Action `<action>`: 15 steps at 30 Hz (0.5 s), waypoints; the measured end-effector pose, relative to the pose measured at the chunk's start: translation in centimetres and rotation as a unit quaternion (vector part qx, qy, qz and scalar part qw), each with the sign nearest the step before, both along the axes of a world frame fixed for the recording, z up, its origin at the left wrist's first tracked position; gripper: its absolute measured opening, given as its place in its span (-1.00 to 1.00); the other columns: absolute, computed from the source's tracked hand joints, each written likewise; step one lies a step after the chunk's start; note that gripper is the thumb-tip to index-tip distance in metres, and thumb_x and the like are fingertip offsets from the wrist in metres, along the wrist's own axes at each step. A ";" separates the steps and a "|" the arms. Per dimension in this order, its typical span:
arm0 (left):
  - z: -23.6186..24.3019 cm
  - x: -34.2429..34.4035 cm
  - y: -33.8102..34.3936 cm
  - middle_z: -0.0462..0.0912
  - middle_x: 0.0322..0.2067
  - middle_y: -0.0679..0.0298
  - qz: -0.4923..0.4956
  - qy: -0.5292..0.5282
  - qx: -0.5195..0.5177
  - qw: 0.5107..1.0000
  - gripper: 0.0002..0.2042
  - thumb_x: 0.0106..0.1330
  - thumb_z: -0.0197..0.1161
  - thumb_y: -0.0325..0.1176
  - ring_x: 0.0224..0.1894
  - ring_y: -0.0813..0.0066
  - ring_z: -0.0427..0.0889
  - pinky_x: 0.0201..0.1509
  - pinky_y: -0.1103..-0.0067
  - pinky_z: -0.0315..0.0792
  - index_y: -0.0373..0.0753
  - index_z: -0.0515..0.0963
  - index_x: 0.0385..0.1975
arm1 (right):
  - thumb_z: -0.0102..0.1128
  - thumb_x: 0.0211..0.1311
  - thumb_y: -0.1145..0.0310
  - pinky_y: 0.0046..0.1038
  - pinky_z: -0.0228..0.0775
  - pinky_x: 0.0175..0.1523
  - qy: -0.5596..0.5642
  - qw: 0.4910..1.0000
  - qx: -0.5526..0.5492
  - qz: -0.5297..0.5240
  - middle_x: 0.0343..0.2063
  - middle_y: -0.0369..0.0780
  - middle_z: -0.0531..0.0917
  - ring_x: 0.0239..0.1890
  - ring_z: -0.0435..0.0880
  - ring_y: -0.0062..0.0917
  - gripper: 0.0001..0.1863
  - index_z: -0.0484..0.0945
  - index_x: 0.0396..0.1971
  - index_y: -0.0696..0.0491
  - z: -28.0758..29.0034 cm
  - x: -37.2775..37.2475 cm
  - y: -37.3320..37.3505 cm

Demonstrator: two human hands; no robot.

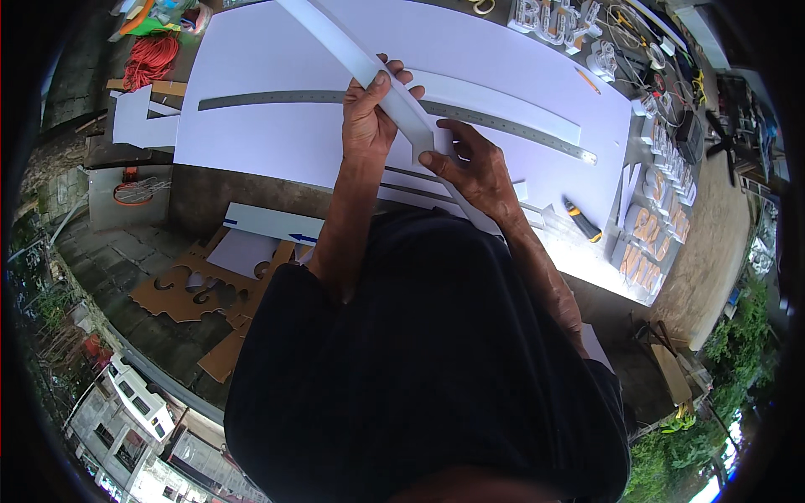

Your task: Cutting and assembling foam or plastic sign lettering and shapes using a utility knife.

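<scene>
A long white plastic-looking strip runs from the far edge of the view down toward my body, with a bend near its lower end. My left hand is wrapped around it, thumb on top. At the bent end, my right hand pinches the strip between thumb and fingers. Beneath the strip, a long steel ruler lies across a large white sheet. Beyond the ruler is a flat white strip. More narrow white strips lie between my hands and my body, partly hidden.
A yellow-and-black utility knife and a pencil lie on the right side of the sheet. Built-up white letters and cables crowd the far right. Red cord is bundled at far left. Cut brown board lies below the table.
</scene>
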State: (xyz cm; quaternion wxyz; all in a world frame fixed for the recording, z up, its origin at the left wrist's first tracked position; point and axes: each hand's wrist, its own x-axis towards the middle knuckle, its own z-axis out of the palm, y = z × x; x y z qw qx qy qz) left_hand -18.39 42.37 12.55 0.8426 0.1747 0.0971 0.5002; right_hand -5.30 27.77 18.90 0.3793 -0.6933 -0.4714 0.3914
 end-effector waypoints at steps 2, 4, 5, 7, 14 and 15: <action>0.1 0.0 -0.1 0.63 -0.13 0.10 -0.006 -0.007 -0.007 1.000 -0.72 0.33 0.30 -0.53 -0.05 0.28 0.69 -0.03 0.21 0.76 -0.29 0.50 0.01 | 0.44 0.12 -0.18 -0.19 0.57 0.01 0.022 0.999 -0.024 0.006 -0.24 0.16 0.69 -0.09 0.73 -0.11 -0.17 0.49 0.13 0.25 0.3 0.1 0.0; 0.3 0.0 -0.2 0.63 -0.13 0.10 -0.004 -0.004 0.002 1.000 -0.72 0.32 0.30 -0.55 -0.04 0.29 0.68 -0.03 0.20 0.77 -0.29 0.50 0.01 | 0.44 0.12 -0.16 -0.19 0.56 0.02 0.022 1.000 -0.017 0.000 -0.24 0.16 0.69 -0.09 0.73 -0.11 -0.17 0.49 0.14 0.25 -0.1 0.1 -0.2; 0.4 0.0 -0.2 0.63 -0.13 0.10 -0.007 -0.002 0.001 1.000 -0.72 0.32 0.30 -0.55 -0.04 0.29 0.68 -0.03 0.20 0.77 -0.29 0.50 0.01 | 0.45 0.12 -0.15 -0.19 0.55 0.04 0.020 1.000 -0.009 -0.002 -0.24 0.16 0.69 -0.09 0.72 -0.11 -0.17 0.48 0.14 0.25 -0.3 0.0 -0.3; 0.5 0.0 -0.2 0.63 -0.12 0.11 -0.004 0.006 0.001 1.000 -0.71 0.32 0.30 -0.57 -0.04 0.29 0.68 -0.03 0.19 0.76 -0.29 0.50 0.02 | 0.45 0.12 -0.12 -0.20 0.55 0.04 0.029 0.999 -0.019 -0.002 -0.25 0.17 0.69 -0.10 0.72 -0.11 -0.19 0.48 0.14 0.25 0.0 0.1 -0.3; 0.1 0.1 -0.2 0.66 -0.14 0.15 0.002 0.032 0.003 0.999 -0.72 0.32 0.30 -0.57 -0.08 0.32 0.67 -0.09 0.24 0.76 -0.29 0.52 0.02 | 0.45 0.16 -0.07 -0.27 0.54 -0.03 0.079 0.996 -0.042 0.006 -0.27 0.08 0.70 -0.17 0.72 -0.24 -0.26 0.52 0.09 0.27 -0.7 0.7 -0.2; 0.0 0.2 -0.1 0.66 -0.16 0.16 -0.002 0.023 0.015 1.000 -0.73 0.32 0.29 -0.57 -0.12 0.34 0.66 -0.11 0.27 0.73 -0.28 0.53 0.00 | 0.45 0.16 -0.07 -0.27 0.54 -0.03 0.081 0.996 -0.043 0.004 -0.27 0.08 0.70 -0.17 0.72 -0.24 -0.26 0.52 0.09 0.27 -0.8 0.8 -0.2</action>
